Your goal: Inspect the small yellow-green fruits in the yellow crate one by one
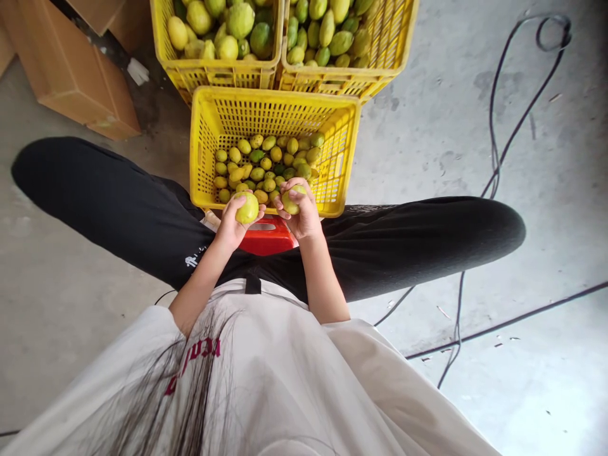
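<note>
My left hand (231,225) is closed around a round yellow-green fruit (247,208), palm up. My right hand (304,215) grips a second yellow-green fruit (289,200), fingers wrapped over it. Both hands hover side by side at the near rim of a yellow plastic crate (206,145) that holds several small green and yellow fruits (266,166) in its bottom. A red stool or box (268,235) shows just below my hands, between my legs in black trousers.
Two more yellow crates (213,73) (394,44) heaped with larger green-yellow fruits stand behind the near one. Brown cardboard boxes (71,69) lie at the upper left. Black cables (498,145) run across the grey concrete floor on the right.
</note>
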`<move>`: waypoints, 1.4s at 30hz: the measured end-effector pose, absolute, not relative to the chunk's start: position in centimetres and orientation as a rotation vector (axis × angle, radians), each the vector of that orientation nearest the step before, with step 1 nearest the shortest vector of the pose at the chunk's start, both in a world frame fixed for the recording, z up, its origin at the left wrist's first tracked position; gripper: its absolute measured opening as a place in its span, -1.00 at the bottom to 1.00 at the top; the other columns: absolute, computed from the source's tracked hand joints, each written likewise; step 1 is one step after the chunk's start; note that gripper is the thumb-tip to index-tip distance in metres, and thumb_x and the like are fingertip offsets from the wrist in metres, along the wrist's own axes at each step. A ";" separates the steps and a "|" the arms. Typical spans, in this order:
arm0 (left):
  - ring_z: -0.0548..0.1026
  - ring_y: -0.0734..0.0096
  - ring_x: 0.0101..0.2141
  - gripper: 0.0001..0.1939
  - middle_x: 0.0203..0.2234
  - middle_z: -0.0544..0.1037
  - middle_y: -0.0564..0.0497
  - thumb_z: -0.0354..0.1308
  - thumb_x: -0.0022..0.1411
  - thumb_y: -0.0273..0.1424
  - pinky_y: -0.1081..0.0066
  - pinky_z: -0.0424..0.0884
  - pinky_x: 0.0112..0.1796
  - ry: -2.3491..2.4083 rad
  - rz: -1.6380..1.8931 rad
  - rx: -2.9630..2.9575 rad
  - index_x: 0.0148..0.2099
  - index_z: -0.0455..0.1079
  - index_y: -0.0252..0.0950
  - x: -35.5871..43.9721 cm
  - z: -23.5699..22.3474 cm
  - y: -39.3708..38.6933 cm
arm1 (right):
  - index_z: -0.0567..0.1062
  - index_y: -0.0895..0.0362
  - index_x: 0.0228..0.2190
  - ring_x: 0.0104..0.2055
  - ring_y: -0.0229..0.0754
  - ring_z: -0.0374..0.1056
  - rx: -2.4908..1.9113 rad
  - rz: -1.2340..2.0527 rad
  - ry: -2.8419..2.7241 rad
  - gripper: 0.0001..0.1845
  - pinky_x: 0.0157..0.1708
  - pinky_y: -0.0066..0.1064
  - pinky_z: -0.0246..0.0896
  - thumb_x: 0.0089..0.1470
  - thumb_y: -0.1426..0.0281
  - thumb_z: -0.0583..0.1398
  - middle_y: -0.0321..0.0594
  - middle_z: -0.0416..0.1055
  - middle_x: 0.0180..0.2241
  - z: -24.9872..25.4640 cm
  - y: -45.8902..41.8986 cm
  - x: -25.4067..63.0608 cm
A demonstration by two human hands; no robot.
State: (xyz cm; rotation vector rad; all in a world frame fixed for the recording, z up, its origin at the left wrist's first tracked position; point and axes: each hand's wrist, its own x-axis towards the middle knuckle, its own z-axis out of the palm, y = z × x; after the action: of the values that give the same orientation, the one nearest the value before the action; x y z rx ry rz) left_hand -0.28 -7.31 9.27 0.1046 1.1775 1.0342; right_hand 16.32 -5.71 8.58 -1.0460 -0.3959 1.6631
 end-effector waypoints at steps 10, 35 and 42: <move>0.71 0.00 0.10 -0.80 -0.23 0.70 -0.10 0.24 0.33 -0.19 0.11 0.72 0.06 1.199 1.067 0.017 -0.13 0.52 -0.20 0.0 10.1 -6.8 | 0.37 -0.02 -0.31 -0.47 -0.29 0.34 -1.081 1.644 -0.439 -0.38 -0.65 -0.56 0.06 -0.09 0.00 0.61 -0.39 0.44 -0.39 8.4 -5.7 16.1; 0.59 -0.23 0.28 -0.60 0.05 0.69 -0.22 0.27 0.29 0.02 0.16 0.71 -0.11 1.040 1.000 0.114 -0.05 0.51 -0.19 -0.1 12.1 -7.3 | 0.45 -0.02 -0.25 -0.54 -0.31 0.20 -1.029 1.651 -0.397 -0.48 -0.67 -0.48 0.09 -0.05 -0.02 0.52 -0.34 0.44 -0.36 8.0 -5.6 16.3; 0.62 -0.22 0.27 -0.58 -0.02 0.69 -0.17 0.31 0.33 0.00 -0.06 0.66 0.14 1.100 0.988 0.081 0.04 0.50 -0.18 0.1 11.5 -7.2 | 0.50 -0.03 -0.17 -0.41 -0.19 0.37 -1.041 1.720 -0.448 -0.46 -0.54 -0.37 0.28 0.00 -0.10 0.46 -0.28 0.48 -0.27 8.3 -5.7 16.4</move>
State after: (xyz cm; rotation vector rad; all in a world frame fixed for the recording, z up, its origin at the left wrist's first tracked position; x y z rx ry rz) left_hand 0.09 -7.18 11.54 0.0813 1.1003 0.9884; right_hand 16.40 -5.71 8.25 -1.0405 -0.4481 1.7198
